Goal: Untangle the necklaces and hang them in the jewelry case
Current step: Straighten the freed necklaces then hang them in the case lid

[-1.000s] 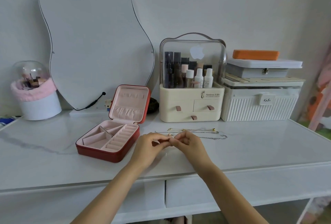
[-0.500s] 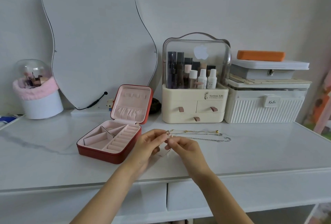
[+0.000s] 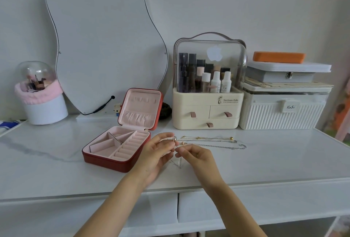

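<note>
Silver chain [image 3: 178, 161] is hanging between both hands: left hand [image 3: 157, 153] is pinching its ring pendant [image 3: 174, 138], right hand [image 3: 197, 156] is pinching the chain lower. 2 more necklaces [image 3: 212, 142] are lying on the table [image 3: 265, 161] just behind. Red case [image 3: 121, 142] is sitting open, left of the hands.

White marbled worktop [image 3: 56, 170] here, and plenty on it: open red case [image 3: 117, 149] left of centre, chains [image 3: 214, 142] strung out just right of it. Along the back stand a brush tub [image 3: 44, 107], mirror [image 3: 102, 43], cream organiser [image 3: 206, 111] and ribbed white box [image 3: 280, 115].
</note>
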